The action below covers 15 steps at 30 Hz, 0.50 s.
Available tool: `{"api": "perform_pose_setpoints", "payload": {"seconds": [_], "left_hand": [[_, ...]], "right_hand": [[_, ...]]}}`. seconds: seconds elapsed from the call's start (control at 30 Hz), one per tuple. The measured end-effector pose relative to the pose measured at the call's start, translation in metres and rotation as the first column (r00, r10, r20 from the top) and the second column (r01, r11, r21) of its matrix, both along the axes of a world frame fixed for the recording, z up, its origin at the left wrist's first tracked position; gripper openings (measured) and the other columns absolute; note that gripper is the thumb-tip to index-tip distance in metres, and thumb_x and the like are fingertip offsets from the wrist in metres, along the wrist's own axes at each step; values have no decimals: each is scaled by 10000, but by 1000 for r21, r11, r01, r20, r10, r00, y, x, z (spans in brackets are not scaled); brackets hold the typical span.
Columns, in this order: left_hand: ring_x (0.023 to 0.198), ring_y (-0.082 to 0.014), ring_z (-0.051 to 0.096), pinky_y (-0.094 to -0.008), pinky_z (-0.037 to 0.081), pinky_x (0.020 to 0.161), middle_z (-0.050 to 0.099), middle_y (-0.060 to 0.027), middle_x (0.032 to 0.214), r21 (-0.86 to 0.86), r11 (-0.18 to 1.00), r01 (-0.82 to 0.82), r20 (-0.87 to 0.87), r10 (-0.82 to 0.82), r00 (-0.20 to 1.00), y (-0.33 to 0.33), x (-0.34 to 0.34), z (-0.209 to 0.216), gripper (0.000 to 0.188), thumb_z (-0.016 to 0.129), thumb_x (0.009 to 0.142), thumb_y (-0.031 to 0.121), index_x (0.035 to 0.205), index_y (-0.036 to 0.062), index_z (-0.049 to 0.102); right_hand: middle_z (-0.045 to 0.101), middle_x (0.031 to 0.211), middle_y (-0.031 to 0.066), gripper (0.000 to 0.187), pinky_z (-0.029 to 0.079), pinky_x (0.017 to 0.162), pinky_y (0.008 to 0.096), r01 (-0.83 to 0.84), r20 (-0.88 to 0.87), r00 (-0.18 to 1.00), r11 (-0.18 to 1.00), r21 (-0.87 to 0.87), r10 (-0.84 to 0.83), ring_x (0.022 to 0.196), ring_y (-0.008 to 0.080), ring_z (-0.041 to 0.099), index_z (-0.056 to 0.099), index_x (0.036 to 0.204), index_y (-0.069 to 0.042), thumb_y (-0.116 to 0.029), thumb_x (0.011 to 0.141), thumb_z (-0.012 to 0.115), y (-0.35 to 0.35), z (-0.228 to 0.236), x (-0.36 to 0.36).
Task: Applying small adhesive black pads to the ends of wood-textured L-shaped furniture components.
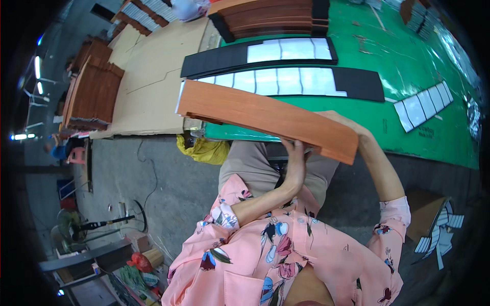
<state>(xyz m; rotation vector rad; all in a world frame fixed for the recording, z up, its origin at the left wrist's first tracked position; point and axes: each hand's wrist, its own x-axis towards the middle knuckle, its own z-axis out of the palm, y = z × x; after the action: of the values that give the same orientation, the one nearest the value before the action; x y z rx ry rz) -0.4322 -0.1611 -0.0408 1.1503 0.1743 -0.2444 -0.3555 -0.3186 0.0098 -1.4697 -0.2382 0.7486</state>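
A long orange-brown board is held tilted over the near edge of the table. It has a wood-like face, a stepped lower edge and a thin white edge at its left end. My left hand grips its lower edge right of the middle, with some fingers hidden behind it. My right hand is at the board's far edge near the right end, its fingertips mostly out of sight. Just beyond lie a black board and another black board, both partly covered by white sheets with dark cross lines.
A green sheet covers the table, with a loose white strip on the right. Brown boards are stacked at the back and left. On the floor are a yellow bag, a fan and a carton with white scraps.
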Motion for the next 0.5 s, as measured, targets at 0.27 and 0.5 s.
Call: {"api": "perform_pose_setpoints", "payload": {"seconds": [0.27, 0.5], "left_hand": [[1158, -195, 445, -384, 342, 995, 439, -99, 1232, 114, 972, 205, -135, -189, 973, 1, 28, 22, 639, 384, 965, 233, 1414, 118, -55], [1223, -264, 422, -378, 337, 1010, 422, -165, 1291, -56, 936, 348, -295, -348, 890, 17, 42, 35, 624, 426, 933, 170, 1415, 91, 37]], "right_hand": [[638, 864, 127, 391, 529, 588, 285, -15, -114, 993, 979, -205, -9, 649, 175, 635, 568, 1077, 2, -341, 896, 513, -15, 16, 40], [643, 848, 121, 438, 534, 597, 306, 53, -407, 907, 990, -132, -103, 657, 197, 644, 582, 1064, 8, -379, 861, 554, -21, 23, 51]]}}
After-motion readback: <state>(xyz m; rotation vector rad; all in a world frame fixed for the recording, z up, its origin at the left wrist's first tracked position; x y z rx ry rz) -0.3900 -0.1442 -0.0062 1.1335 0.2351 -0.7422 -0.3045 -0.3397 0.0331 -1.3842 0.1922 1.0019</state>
